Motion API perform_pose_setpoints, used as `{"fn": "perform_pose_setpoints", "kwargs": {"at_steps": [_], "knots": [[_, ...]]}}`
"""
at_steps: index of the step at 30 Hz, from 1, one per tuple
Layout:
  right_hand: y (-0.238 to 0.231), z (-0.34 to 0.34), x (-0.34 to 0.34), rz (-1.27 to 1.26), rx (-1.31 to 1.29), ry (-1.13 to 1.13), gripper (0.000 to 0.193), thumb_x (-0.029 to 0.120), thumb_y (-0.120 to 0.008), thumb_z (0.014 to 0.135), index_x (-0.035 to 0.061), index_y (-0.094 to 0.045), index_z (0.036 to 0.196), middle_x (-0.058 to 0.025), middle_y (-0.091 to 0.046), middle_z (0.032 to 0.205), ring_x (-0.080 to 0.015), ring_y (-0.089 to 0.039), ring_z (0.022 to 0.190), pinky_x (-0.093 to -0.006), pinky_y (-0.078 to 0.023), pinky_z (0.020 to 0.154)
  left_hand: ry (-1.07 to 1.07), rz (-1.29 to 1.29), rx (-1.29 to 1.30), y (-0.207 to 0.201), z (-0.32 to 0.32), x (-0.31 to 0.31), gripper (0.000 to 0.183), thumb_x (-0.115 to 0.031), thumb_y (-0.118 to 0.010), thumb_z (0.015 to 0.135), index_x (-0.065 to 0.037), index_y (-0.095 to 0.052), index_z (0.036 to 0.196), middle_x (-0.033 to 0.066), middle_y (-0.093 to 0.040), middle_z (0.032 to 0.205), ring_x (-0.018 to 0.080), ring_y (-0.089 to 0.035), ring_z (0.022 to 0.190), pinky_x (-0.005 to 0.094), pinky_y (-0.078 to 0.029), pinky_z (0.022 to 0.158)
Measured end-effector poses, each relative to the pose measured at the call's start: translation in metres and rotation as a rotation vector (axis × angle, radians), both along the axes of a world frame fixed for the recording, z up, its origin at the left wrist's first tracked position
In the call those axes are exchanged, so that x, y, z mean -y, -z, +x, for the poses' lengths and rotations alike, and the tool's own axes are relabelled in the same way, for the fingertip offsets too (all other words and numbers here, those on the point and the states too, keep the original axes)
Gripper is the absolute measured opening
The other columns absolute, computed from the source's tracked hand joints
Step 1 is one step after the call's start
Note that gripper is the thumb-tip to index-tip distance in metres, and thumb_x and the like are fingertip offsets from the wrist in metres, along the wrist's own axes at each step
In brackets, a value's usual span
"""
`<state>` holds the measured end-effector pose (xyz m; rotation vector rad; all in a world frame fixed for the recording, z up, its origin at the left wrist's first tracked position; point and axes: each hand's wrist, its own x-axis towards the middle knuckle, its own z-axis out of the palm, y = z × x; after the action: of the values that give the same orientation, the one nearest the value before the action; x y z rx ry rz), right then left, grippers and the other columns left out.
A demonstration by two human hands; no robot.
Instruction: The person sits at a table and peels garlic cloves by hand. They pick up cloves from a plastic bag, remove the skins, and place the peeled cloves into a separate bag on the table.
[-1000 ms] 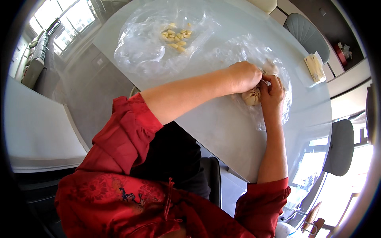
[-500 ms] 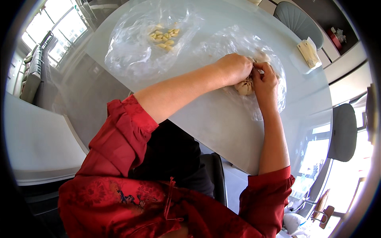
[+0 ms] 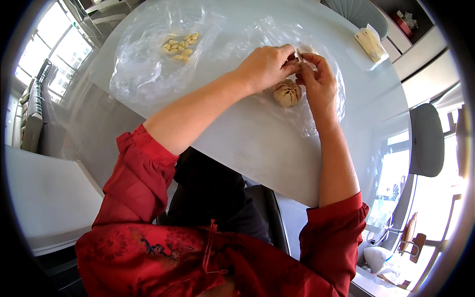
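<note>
My left hand (image 3: 267, 67) and my right hand (image 3: 320, 84) meet above a clear plastic bag (image 3: 269, 32) spread on the table. Both are closed, with fingertips pinched together on a garlic clove whose pale, papery skin (image 3: 298, 54) shows between them; the fingers cover most of it. Just below the hands, a garlic bulb (image 3: 287, 94) with dry, opened outer skin rests on the bag. Another pale piece (image 3: 309, 49) lies behind the fingers, partly hidden. Farther left, several peeled garlic cloves (image 3: 179, 48) lie on a second clear bag (image 3: 133, 74).
The glossy, pale table (image 3: 257, 153) has a curved far edge. A pack of tissues (image 3: 371, 43) lies near its right rim. Grey chairs (image 3: 426, 141) stand beyond the right side and the far side. A dark seat (image 3: 269, 208) is under me.
My hands have shifted slightly apart and away from the garlic bulb, which now shows more fully. The whole view has also shifted a little.
</note>
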<state>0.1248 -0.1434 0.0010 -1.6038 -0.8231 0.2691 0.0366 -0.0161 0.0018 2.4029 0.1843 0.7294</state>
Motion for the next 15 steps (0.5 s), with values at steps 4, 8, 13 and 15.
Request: {"fn": "perform_pose_setpoints", "kwargs": {"at_steps": [4,8,13,15], "knots": [[0.008,0.012,0.001,0.030,-0.054,-0.088,0.034,0.011,-0.061,0.085,-0.0001,-0.056,0.117,-0.0140,-0.061,0.107,-0.0147,-0.065,0.078,-0.0276,-0.052,0.071,0.018,-0.044,-0.031,-0.005,-0.003,0.000,0.021,-0.021,-0.060,0.085,-0.001,-0.055,0.090,0.0135,-0.066,0.082,0.0306,-0.064,0.075,0.0380,-0.051,0.068],[0.005,0.015,0.004,-0.080,-0.009,-0.145,0.042,0.013,-0.064,0.084,0.0008,-0.052,0.122,-0.0152,-0.059,0.110,-0.0169,-0.064,0.086,-0.0290,-0.052,0.076,0.054,-0.064,-0.032,-0.006,-0.005,-0.003,0.019,-0.018,-0.061,0.084,-0.002,-0.055,0.092,0.0136,-0.066,0.083,0.0305,-0.064,0.077,0.0381,-0.050,0.069],[0.003,0.016,0.006,-0.086,-0.061,-0.238,0.046,0.017,-0.063,0.086,0.0005,-0.048,0.126,-0.0119,-0.057,0.113,-0.0163,-0.060,0.096,-0.0290,-0.049,0.084,0.088,-0.089,-0.067,-0.005,-0.007,-0.006,0.018,-0.016,-0.061,0.082,-0.003,-0.055,0.094,0.0137,-0.066,0.084,0.0306,-0.064,0.078,0.0380,-0.050,0.069],[0.010,0.018,0.005,-0.036,-0.079,-0.221,0.043,0.014,-0.066,0.082,0.0000,-0.053,0.121,-0.0166,-0.058,0.111,-0.0182,-0.064,0.089,-0.0295,-0.052,0.078,0.104,-0.118,-0.095,-0.005,-0.008,-0.006,0.018,-0.016,-0.060,0.083,-0.003,-0.055,0.095,0.0140,-0.066,0.084,0.0311,-0.063,0.079,0.0383,-0.050,0.070]]}}
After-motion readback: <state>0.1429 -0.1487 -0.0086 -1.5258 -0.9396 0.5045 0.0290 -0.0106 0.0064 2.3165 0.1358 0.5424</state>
